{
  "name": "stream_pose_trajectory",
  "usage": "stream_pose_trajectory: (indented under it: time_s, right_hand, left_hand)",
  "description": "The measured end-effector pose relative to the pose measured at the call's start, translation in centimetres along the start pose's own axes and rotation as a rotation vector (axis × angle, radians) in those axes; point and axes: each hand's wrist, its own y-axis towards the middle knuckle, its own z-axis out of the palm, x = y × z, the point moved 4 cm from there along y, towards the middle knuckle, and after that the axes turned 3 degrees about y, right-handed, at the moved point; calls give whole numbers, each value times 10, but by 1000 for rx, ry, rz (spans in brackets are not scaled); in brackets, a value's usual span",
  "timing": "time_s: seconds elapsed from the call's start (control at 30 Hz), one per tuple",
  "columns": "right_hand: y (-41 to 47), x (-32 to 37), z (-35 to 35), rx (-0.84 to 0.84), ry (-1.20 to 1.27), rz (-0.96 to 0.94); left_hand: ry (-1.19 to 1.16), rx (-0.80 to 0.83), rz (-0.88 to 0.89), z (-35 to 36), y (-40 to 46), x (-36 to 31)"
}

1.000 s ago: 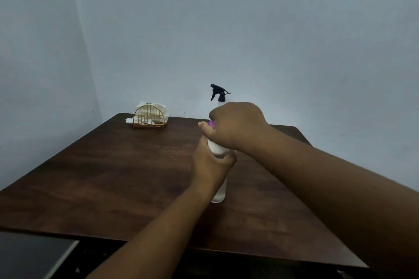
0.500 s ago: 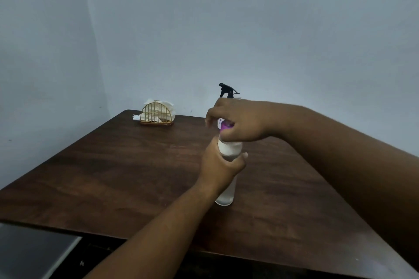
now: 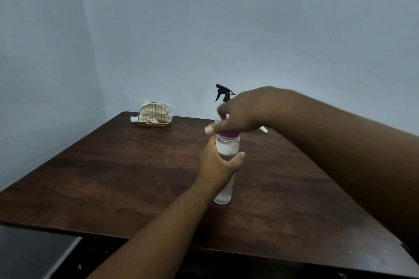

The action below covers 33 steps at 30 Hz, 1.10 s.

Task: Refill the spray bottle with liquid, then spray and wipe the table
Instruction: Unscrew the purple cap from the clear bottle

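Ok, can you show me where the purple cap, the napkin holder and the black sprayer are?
purple cap [image 3: 228,135]: head view, on its front rim under the right hand.
napkin holder [image 3: 154,113]: head view, on the gold wire arch.
black sprayer [image 3: 223,92]: head view, on the trigger head behind the hand.

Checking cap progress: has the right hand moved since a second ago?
Yes. The right hand has turned on the purple cap, knuckles now away from the napkin holder.

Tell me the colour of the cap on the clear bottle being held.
Purple cap, seen in the head view.
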Motion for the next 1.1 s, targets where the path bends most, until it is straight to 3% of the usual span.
stream_pose_trajectory:
  time_s: [0.1, 0.27, 0.33, 0.43, 0.5, 0.73, 0.87, 1.1]
  right_hand:
    - [1, 4, 3, -105, -147, 38]
    - [-2, 12, 6, 36, 157, -254]
    - [-4, 12, 2, -58, 166, -164]
    - [3, 7, 2, -164, -38, 0]
    - [10, 7, 6, -162, -34, -38]
    - [8, -3, 5, -59, 408, -310]
    - [10, -1, 6, -23, 526, -453]
    - [24, 32, 8, -307, 377, -557]
  left_hand:
    - [-15, 1, 13, -1, 0, -2]
    - [-27, 9, 8, 0, -1, -1]
    - [-19, 10, -1, 0, 0, 2]
    - [-23, 9, -4, 0, 0, 1]
    - [-16, 14, -7, 0, 0, 3]
    - [-31, 28, 10, -8, 4, 2]
    - [-10, 7, 20, -18, 7, 5]
    - [11, -10, 63, -43, 7, 5]
